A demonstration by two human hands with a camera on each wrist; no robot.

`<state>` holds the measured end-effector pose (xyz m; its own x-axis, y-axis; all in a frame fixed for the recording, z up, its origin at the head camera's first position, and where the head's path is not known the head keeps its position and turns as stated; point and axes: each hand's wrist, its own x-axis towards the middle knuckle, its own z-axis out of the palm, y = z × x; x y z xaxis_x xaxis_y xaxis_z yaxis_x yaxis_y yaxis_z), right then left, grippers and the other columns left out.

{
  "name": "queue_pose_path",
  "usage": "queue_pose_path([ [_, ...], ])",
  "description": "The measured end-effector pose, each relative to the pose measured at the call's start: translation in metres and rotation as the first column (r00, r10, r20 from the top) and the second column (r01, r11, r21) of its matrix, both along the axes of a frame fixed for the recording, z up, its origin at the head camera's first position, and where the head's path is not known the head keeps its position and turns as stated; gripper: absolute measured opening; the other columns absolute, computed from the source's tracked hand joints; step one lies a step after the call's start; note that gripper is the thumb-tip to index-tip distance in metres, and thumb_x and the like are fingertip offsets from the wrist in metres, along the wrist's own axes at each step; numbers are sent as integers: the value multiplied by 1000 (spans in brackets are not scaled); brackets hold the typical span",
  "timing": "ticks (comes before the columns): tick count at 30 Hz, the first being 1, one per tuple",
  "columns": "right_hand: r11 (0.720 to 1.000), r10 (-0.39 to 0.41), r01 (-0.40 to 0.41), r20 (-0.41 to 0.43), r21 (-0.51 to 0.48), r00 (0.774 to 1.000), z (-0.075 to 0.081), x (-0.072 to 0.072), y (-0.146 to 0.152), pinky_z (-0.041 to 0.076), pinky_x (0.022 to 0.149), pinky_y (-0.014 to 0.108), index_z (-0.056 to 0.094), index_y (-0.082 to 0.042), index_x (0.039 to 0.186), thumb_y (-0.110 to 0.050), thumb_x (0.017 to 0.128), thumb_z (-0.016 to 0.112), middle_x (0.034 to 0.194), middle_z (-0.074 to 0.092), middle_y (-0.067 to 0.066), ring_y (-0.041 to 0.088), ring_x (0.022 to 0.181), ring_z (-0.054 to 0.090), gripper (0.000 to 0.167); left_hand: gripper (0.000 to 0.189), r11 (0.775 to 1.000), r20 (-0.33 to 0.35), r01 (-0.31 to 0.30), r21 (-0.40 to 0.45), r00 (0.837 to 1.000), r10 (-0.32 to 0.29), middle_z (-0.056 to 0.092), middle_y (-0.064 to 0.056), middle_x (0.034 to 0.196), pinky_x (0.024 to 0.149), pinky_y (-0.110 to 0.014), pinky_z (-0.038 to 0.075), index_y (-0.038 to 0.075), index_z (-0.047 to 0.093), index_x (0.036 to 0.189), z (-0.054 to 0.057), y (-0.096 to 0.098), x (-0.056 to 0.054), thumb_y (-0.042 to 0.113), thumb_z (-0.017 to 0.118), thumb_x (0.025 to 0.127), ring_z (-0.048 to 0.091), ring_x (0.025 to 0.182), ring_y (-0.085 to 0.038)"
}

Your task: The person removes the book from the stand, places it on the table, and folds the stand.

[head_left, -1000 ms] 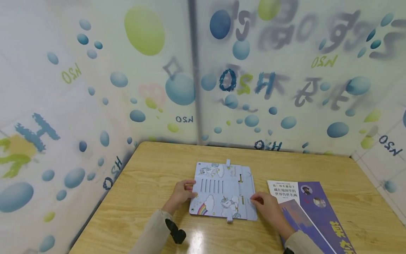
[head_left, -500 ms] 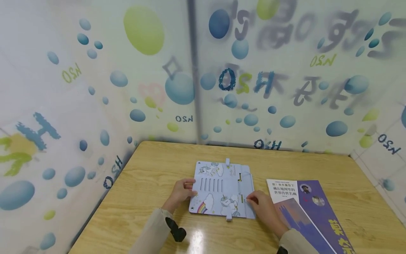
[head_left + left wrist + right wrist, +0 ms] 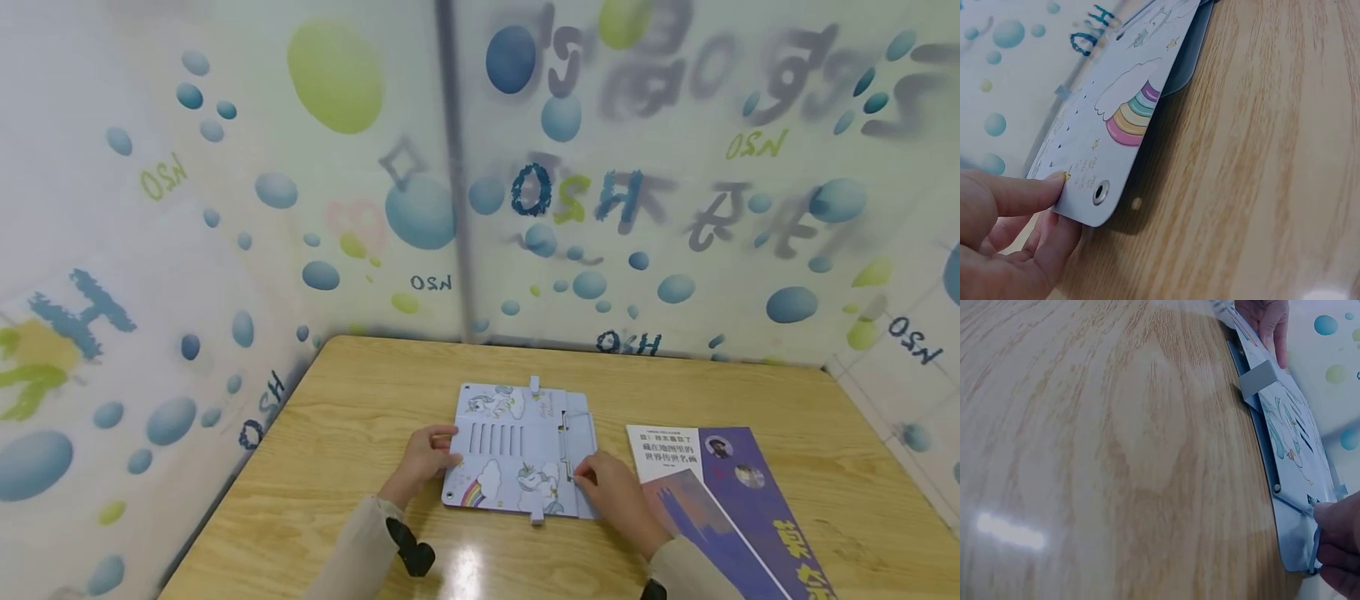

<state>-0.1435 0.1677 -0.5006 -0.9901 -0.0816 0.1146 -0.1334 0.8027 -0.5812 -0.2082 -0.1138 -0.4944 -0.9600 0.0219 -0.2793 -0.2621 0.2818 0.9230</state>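
Note:
A pale blue folding book stand (image 3: 498, 479), printed with unicorns, clouds and a rainbow, lies on the wooden table (image 3: 375, 375). My left hand (image 3: 426, 457) pinches the left edge of its panel, thumb on top and fingers beneath. That panel corner, with a metal eyelet (image 3: 1101, 192), is raised off the table in the left wrist view. At the stand's right end my right hand (image 3: 611, 492) pinches a thin wire support (image 3: 1294, 503) by the slots of the printed panel. Its fingertips partly hide the wire. A pale page clip (image 3: 1259, 380) sticks out at the near edge.
To the right lie a purple book (image 3: 757, 483) and, overlapping it, a second one with a painted picture (image 3: 693, 517). Behind the table rises a wall covering (image 3: 600, 208) with blue and green bubbles. Another page clip (image 3: 534, 384) is on the stand's far edge.
My right hand has moved left from the stand's right edge toward the panel's slots, bringing the wire with it. The left hand keeps its pinch on the left edge.

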Motion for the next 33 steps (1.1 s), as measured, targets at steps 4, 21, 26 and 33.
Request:
queue_pose_path([
  [4,1000,11,-11,12,25,1000,1,-1,-3,44,60,27,64,-10,76,-4,78,69,73,51,-4,8,67,48,8,44,1000,-7,6,-3,1000,-6,52,-11,89,54,-25,46,-2,58,115,0,-2,-1,-9,69,73,50,75,-19],
  [21,987,144,-146,-42,-66,989,5,12,15,48,75,31,68,-6,94,-5,79,67,89,60,-2,15,82,57,15,27,871,43,343,-351,935,-351,56,-7,75,51,-29,43,-2,59,97,38,-9,-32,3,73,74,47,56,-14],
  [26,956,279,-279,-17,-90,960,11,26,18,49,72,29,67,-4,97,-9,82,66,90,62,-1,12,81,57,16,23,839,-95,276,-468,929,-358,58,-9,83,57,-31,46,-3,60,99,58,11,-49,6,69,80,53,68,-18],
  [33,878,428,-427,-43,-217,903,8,40,6,49,69,25,66,-5,92,-14,83,67,86,63,0,5,79,56,13,21,854,-206,287,-434,891,-404,59,-15,98,66,-32,48,-4,61,102,59,53,-69,6,62,84,57,85,-25],
])
